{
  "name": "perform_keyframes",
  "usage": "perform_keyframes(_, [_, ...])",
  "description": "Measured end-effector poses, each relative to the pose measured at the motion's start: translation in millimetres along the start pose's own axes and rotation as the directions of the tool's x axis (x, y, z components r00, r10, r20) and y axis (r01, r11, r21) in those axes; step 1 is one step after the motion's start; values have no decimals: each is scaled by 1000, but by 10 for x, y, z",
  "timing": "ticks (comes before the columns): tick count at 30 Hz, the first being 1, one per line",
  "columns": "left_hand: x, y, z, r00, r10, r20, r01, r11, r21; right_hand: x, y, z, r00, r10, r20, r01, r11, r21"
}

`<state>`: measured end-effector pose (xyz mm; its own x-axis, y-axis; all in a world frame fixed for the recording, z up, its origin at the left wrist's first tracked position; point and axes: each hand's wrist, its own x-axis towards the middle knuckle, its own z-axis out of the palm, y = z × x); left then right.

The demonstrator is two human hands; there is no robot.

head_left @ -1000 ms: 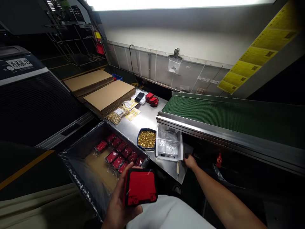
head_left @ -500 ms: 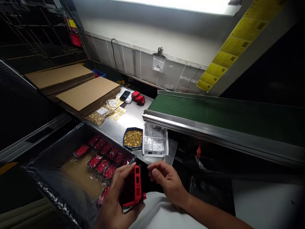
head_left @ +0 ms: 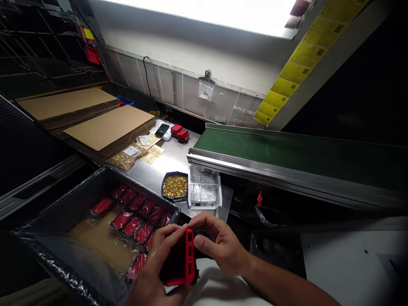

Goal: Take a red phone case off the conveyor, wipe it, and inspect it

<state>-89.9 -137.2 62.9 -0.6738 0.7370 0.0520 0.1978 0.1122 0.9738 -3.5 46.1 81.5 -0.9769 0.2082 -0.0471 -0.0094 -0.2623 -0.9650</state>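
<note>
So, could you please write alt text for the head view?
Both hands, left hand and right hand, hold a red case on edge. Beside them sit a bin of wrapped red cases, a dish of gold bits and a green conveyor.

Red case (head_left: 183,259) — edge-on, upright

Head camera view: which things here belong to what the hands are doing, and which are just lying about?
In hand:
- red case, held on edge by left hand and right hand
- lined bin of bagged red cases

Lying about:
- tray of gold parts
- clear box
- phone
- cardboard sheets
- green conveyor
</note>
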Motion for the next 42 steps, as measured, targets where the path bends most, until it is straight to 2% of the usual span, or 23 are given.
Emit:
perform_keyframes(3, [-44,-1,-48,997,34,69,-37,998,43,-30,-5,49,1000,-14,4,14,999,-31])
perform_keyframes(7, [-90,17,-69,994,-29,104,36,997,-66,-65,-5,110,996,75,-46,-74,997,26])
perform_keyframes(11, [-121,54,1,998,-13,-65,7,997,-81,-112,-42,161,992,6,128,4,997,-78])
perform_keyframes(13, [-141,69,28,991,-39,-128,31,997,-67,-124,-37,186,985,-24,169,46,990,-132])
perform_keyframes(15, [-172,82,20,988,-61,-139,60,998,-10,-121,-8,204,990,-34,138,54,989,-139])
perform_keyframes(18, [-229,108,-53,991,-25,-131,27,1000,15,-101,54,203,996,-34,84,44,992,-122])
perform_keyframes(20, [-255,139,-102,983,-28,-180,25,1000,-16,-91,87,185,994,-89,64,98,984,-151])
perform_keyframes(23, [-259,201,-109,968,-45,-248,51,998,20,-87,105,157,974,-221,55,227,937,-267])
perform_keyframes(27, [-229,269,-27,982,-41,-184,51,997,52,-89,75,145,949,-308,71,308,851,-426])
perform_keyframes(35, [-164,302,27,982,-11,-187,45,983,178,-85,46,143,929,-360,82,338,739,-583])
perform_keyframes(42, [-135,321,-5,989,-67,-131,84,989,124,-85,46,105,930,-358,82,337,745,-576])
